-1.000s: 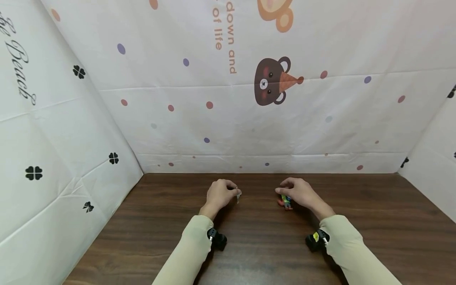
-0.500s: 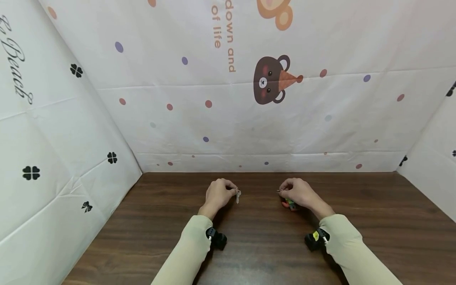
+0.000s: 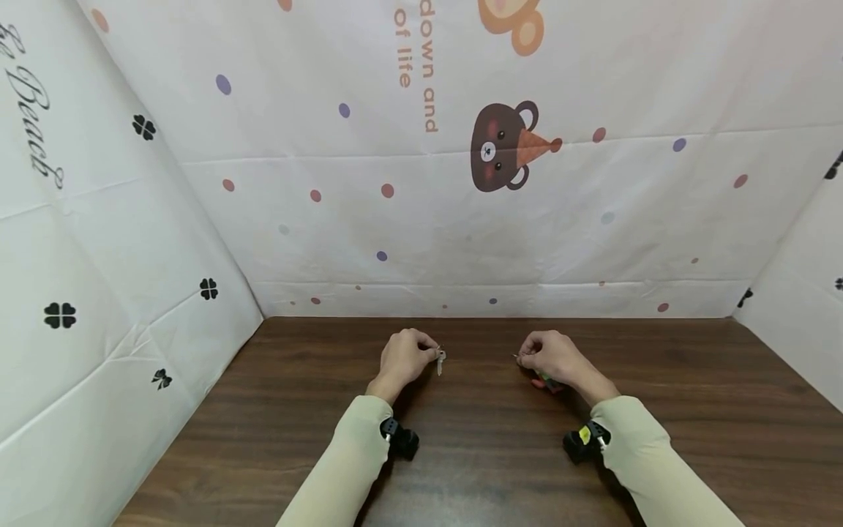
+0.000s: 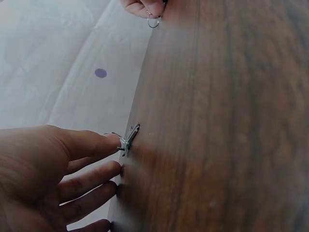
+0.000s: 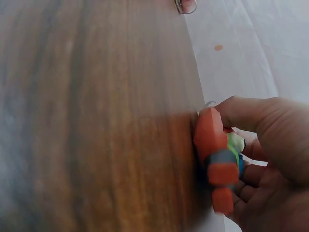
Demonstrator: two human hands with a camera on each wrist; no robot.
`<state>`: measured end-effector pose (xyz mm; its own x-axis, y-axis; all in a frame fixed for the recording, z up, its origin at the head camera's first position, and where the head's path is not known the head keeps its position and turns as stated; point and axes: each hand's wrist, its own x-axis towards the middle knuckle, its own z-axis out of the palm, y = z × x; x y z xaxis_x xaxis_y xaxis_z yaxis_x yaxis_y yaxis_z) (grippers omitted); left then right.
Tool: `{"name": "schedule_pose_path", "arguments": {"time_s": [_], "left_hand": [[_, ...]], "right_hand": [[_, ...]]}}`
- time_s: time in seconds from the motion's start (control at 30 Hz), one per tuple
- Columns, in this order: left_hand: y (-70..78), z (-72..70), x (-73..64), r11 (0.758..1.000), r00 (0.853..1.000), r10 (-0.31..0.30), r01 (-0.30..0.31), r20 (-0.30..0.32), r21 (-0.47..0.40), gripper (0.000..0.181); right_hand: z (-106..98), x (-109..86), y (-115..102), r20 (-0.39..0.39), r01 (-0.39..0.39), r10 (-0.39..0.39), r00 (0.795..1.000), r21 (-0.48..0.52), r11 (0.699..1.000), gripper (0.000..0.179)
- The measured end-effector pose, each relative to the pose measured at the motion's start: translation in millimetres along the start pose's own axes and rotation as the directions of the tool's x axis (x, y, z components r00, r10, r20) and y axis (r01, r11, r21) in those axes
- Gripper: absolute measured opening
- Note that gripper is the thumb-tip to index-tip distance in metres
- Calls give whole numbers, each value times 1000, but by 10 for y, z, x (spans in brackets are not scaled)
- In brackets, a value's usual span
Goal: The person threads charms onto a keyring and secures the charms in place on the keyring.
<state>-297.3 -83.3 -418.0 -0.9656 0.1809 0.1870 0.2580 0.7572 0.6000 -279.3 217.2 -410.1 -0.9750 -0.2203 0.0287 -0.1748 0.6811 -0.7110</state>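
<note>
Over the table's far half, my left hand [image 3: 403,360] pinches small silver keys [image 3: 440,361] by their ring between thumb and index finger. The keys [image 4: 129,140] hang just off the fingertips in the left wrist view, the other fingers apart below. To the right, my right hand [image 3: 555,359] pinches the metal ring [image 5: 210,103] of a keychain. From it dangles a small rubbery figure charm [image 5: 212,137], red with dark, green and blue parts. The head view shows only a little of this charm [image 3: 546,383] under the palm. A gap separates the hands.
A dark wood-grain table [image 3: 487,454] lies under both hands. White cloth printed with dots and a bear [image 3: 497,146] rises behind its far edge, and more cloth [image 3: 105,293] stands at the left side. Black cameras [image 3: 579,445] sit at the wrists.
The figure charm has swung right and is now mostly under the right hand, whose grip has shifted so the ring sticks out. The keys in the left hand show more plainly, hanging down.
</note>
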Motion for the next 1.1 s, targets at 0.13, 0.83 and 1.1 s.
{"name": "schedule_pose_path", "arguments": {"time_s": [0.13, 0.83, 1.1], "left_hand": [[-18, -2, -22, 1000, 1000, 14, -13, 3, -12, 6], [64, -48, -10, 996, 997, 76, -74, 21, -54, 9], [103, -83, -35, 985, 992, 124, -121, 17, -125, 11]], "right_hand": [[18, -10, 27, -12, 5, -5, 1000, 19, 1000, 11], [-37, -115, 9, -73, 8, -3, 997, 79, 997, 26], [-36, -132, -118, -92, 44, -36, 995, 90, 995, 27]]}}
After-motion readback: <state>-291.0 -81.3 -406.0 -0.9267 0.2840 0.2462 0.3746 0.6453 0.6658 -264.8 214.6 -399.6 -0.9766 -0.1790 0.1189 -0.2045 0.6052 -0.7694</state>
